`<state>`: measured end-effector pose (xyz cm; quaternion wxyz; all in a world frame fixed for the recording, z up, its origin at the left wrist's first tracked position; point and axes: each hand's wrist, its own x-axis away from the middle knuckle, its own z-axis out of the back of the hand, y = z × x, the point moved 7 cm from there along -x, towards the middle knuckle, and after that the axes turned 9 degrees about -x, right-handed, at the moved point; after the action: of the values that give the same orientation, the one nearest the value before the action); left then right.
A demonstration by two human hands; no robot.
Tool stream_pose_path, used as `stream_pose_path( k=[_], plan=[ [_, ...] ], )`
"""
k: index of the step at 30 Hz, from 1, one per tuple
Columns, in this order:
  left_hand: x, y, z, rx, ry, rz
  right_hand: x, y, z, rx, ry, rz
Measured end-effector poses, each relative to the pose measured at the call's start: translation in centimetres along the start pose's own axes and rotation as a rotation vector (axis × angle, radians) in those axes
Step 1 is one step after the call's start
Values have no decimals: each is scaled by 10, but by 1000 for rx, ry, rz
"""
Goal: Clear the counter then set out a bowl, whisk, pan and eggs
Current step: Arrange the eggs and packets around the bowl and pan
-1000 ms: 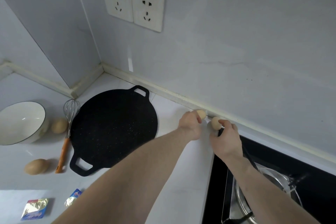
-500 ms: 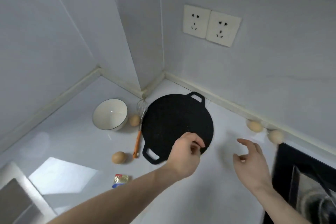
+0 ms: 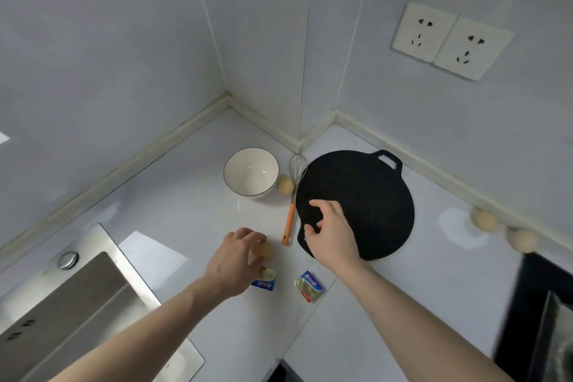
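While the left hand (image 3: 237,260) curled over an egg (image 3: 263,250) on the worktop (image 3: 186,211), the right hand (image 3: 330,231) hovered spread above the pan (image 3: 372,195); loose eggs (image 3: 485,220) beside the wall risked rolling.

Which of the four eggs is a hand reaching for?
The egg in front of the whisk's orange handle: the left hand is over it. One other egg sits beside the bowl; two lie by the right wall.
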<state>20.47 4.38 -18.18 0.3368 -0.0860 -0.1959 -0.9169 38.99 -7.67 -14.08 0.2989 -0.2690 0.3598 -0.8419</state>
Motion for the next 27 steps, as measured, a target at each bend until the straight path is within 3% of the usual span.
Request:
stream_pose_path(
  k=[13, 19, 27],
  plan=[
    [-16, -12, 4, 57, 21, -24, -84, -51, -60, 332, -156, 53],
    [-17, -17, 0, 101, 6, -1, -82, -47, -70, 323, -96, 49],
    [-14, -9, 0, 200, 37, 97, -69, -38, -54, 189, -164, -63]
  ],
)
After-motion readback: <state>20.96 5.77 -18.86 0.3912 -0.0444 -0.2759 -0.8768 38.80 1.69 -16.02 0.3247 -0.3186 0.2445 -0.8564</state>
